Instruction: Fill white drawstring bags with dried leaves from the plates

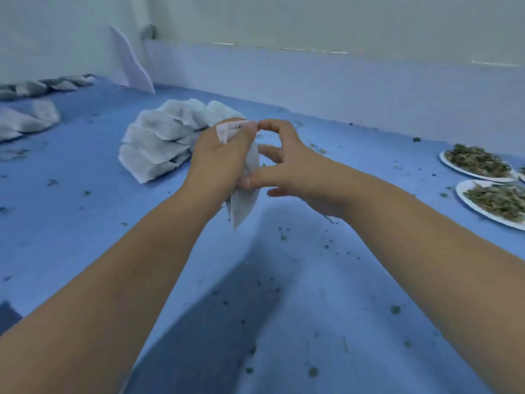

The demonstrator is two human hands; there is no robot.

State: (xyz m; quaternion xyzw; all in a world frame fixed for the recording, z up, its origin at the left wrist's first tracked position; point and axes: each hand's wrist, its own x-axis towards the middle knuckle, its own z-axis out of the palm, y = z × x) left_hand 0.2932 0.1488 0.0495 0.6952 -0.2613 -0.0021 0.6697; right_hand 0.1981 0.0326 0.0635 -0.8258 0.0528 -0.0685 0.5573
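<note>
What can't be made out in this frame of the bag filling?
Head view only:
- The bag in the left hand: its mouth and contents are covered by the fingers.
- The right hand: whether it pinches a string or the bag's top is too small and blurred to tell.
- The near plate: cut off by the right edge.
- The pile of bags: partly behind the left hand, so uncountable.

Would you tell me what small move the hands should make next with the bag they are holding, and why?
Probably part the mouth of the white bag with the right hand. The left hand grips it upright, it looks flat, and the plates of leaves stand at right.
</note>
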